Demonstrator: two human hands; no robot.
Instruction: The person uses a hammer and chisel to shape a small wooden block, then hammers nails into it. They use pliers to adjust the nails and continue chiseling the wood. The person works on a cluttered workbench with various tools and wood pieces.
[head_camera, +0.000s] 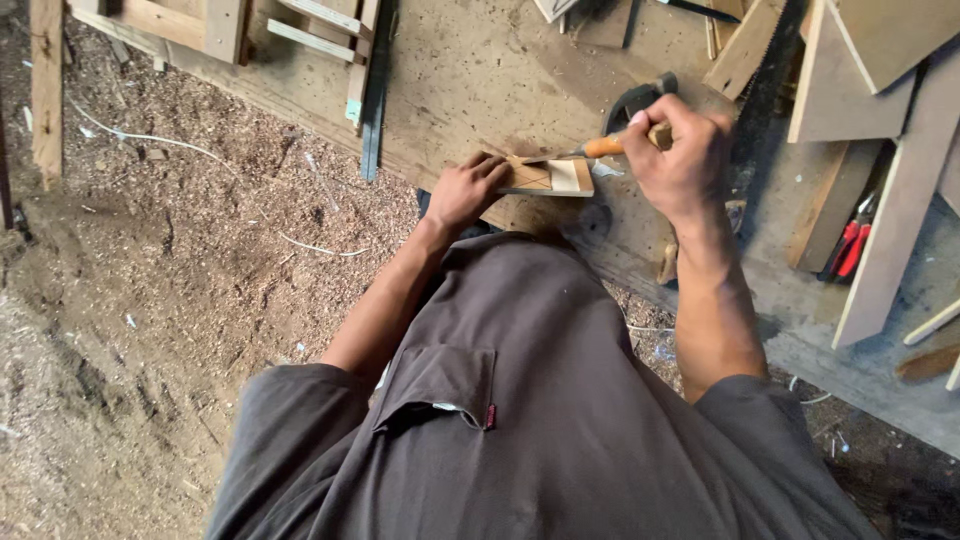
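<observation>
1. Here, a chisel (600, 147) with an orange-brown wooden handle is gripped in the right hand (680, 160); the fingers are wrapped fully shut around the handle, and the blade is pointed left onto a small wood block (550, 177).
2. The block is pinned flat by the left hand (465, 190): its fingers are bent and pressed down on the block's left end, closed over it rather than spread.
3. The block is seen lying on the workbench (470, 70), close to the bench's near edge and just in front of the person's chest. Pencil lines appear to be marked on its top face, though they are too small to be read clearly.
4. Judged from the pose, a paring or notching cut is in hand, with the chisel's edge set at the block's upper face; how deep the cut is cannot be told.
5. For the next push, the block would need to be kept firmly clamped by the left hand, and the fingers kept behind the cutting edge, since a slip would be carried toward them.
6. Farther out, a handsaw (765, 85) is laid across the bench beyond the right hand, boards (850, 90) are stacked toward the right edge, and red-handled pliers (852, 245) are lodged between them.
7. Below the bench's left edge, the floor (150, 300) is covered in sawdust.
</observation>
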